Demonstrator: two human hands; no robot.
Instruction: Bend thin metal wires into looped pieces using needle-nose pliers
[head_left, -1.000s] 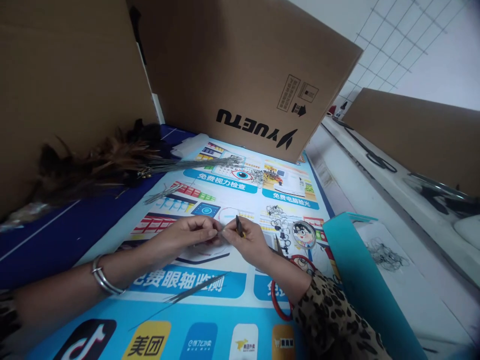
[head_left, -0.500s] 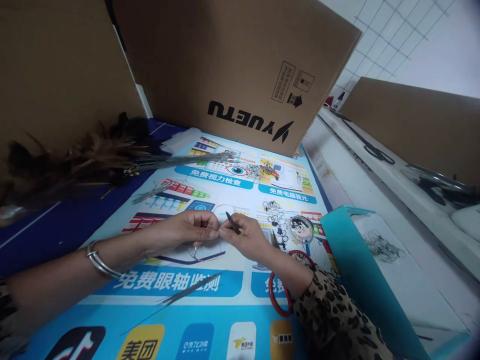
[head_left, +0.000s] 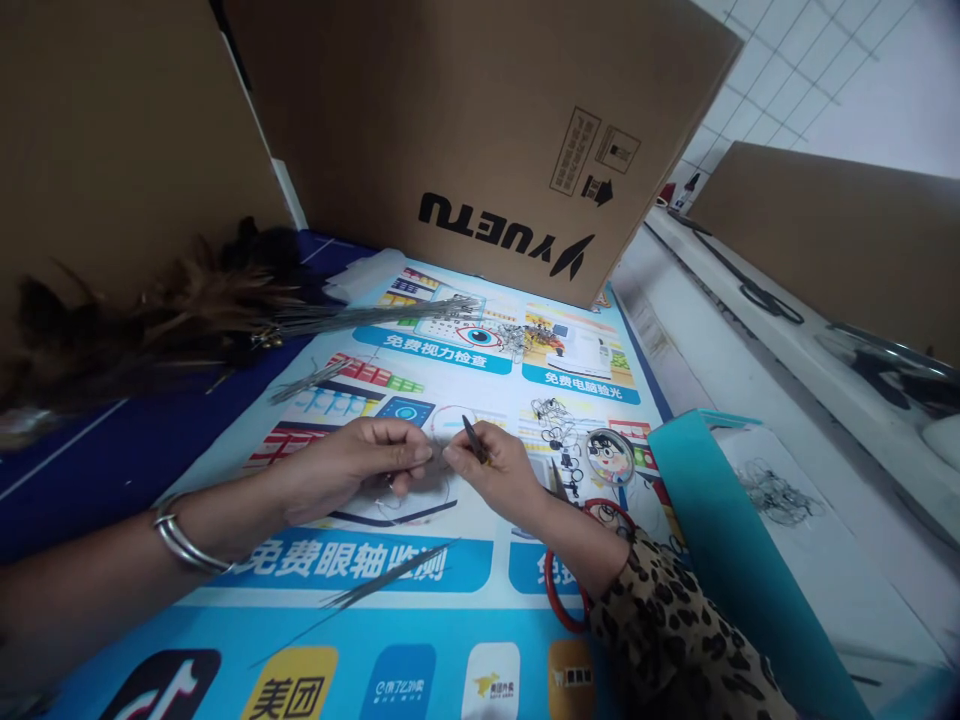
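Note:
My left hand [head_left: 367, 462], with silver bangles on its wrist, is closed in a pinch. A fine strand, thread or wire, seems to hang in a loop below its fingertips; it is too thin to name. My right hand [head_left: 501, 472] is closed around a small dark pointed tool [head_left: 474, 438], whose tip points up and left. Its thumb and forefinger are pressed together, a short way from the left fingertips. Under my right forearm lie red-handled scissors [head_left: 564, 602]. A bundle of thin grey wires [head_left: 382, 578] rests in front of my hands.
Small black loops [head_left: 553, 420] and a round clear-lidded container [head_left: 609, 457] sit to the right. A teal box [head_left: 675, 450] holds tangled wire [head_left: 778, 492]. Brown feathers [head_left: 187, 300] with long wires [head_left: 375, 315] lie at the left. A large carton [head_left: 480, 130] stands behind.
My hands have drawn slightly apart, opening a small gap between the fingertips. The whole view has shifted a little. The dark tool stays in my right hand.

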